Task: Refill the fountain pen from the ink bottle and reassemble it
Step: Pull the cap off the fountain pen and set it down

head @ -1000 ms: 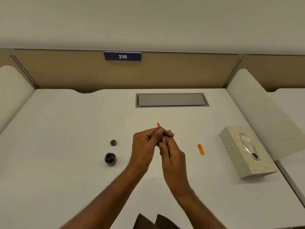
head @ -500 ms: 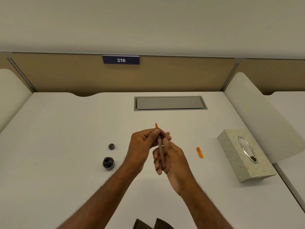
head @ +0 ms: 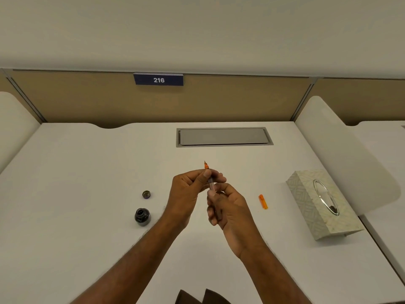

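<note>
Above the white desk [head: 87, 172] my left hand [head: 188, 191] pinches the fountain pen's orange nib section [head: 206, 165], nib pointing away from me. A clear ink converter [head: 211, 184] runs from it down toward my right hand [head: 230, 207]. My right hand is closed on a dark pen barrel [head: 218, 212], whose upper end sits at the converter. The open dark ink bottle [head: 142, 216] stands left of my hands, with its small round cap [head: 146, 194] lying just beyond it. An orange pen cap [head: 263, 201] lies on the desk to the right.
A patterned tissue box [head: 315, 207] stands at the right, beside a white curved divider [head: 341, 154]. A grey cable hatch [head: 223, 137] is set into the desk's far side below a tan partition with a "216" label [head: 158, 80]. Dark fabric [head: 201, 297] shows at the bottom edge.
My right hand has slid down from the nib end and now grips the dark barrel lower, so the clear converter shows between my hands. My left hand has kept its hold.
</note>
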Available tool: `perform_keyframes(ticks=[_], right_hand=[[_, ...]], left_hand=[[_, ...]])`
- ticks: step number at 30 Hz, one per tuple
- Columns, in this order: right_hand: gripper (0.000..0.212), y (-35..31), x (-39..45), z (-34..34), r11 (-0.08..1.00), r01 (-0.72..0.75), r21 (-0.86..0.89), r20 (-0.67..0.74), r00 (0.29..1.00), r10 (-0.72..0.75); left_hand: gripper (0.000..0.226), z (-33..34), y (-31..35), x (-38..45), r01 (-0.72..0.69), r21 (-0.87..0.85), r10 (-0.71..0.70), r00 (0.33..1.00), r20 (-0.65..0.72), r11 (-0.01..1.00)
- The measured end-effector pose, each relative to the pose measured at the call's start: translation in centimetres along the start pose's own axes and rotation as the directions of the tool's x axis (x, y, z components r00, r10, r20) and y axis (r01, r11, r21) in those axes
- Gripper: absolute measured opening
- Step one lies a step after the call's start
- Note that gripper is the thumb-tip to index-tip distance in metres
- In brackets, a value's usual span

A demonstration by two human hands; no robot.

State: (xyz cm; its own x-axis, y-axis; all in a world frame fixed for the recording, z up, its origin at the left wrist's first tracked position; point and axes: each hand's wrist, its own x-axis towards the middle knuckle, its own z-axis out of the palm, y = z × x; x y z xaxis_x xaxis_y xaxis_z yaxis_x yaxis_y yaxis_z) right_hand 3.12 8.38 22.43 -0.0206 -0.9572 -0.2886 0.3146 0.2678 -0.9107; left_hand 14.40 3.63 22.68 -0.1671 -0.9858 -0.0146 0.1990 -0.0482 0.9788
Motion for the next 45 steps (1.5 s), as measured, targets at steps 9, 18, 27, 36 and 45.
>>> perform_keyframes(ticks=[9, 18, 27, 36, 45], right_hand=[[0.030, 0.0, 0.2, -0.2, 1.000, -0.016, -0.025, -0.102, 0.995, 0.013], [0.027, 0.0, 0.1, -0.1, 0.997, 0.001, -0.078, -0.060, 0.998, -0.006], [0.027, 0.0, -0.2, -0.2, 1.000, 0.001, -0.014, -0.051, 0.999, -0.001], [0.038, 0.4, 0.0, -0.4, 0.999, -0.031, 0.037, -0.085, 0.996, 0.034], [0.034, 0.9, 0.0, -0.7, 0.999, -0.038, 0.032, -0.086, 0.995, 0.040]], left_hand=[[0.026, -0.1, -0.4, -0.5, 0.023, 0.037, -0.023, 1.000, 0.013, 0.999], [0.028, -0.2, -0.2, -0.4, 0.017, 0.065, -0.019, 0.999, 0.027, 0.998], [0.026, -0.2, -0.4, -0.5, 0.039, 0.022, -0.039, 0.999, 0.001, 0.999], [0.023, 0.0, -1.0, -0.5, 0.063, 0.053, -0.063, 0.998, -0.004, 0.997], [0.021, 0.0, -1.0, -0.4, 0.068, 0.038, -0.068, 0.998, -0.015, 0.997]])
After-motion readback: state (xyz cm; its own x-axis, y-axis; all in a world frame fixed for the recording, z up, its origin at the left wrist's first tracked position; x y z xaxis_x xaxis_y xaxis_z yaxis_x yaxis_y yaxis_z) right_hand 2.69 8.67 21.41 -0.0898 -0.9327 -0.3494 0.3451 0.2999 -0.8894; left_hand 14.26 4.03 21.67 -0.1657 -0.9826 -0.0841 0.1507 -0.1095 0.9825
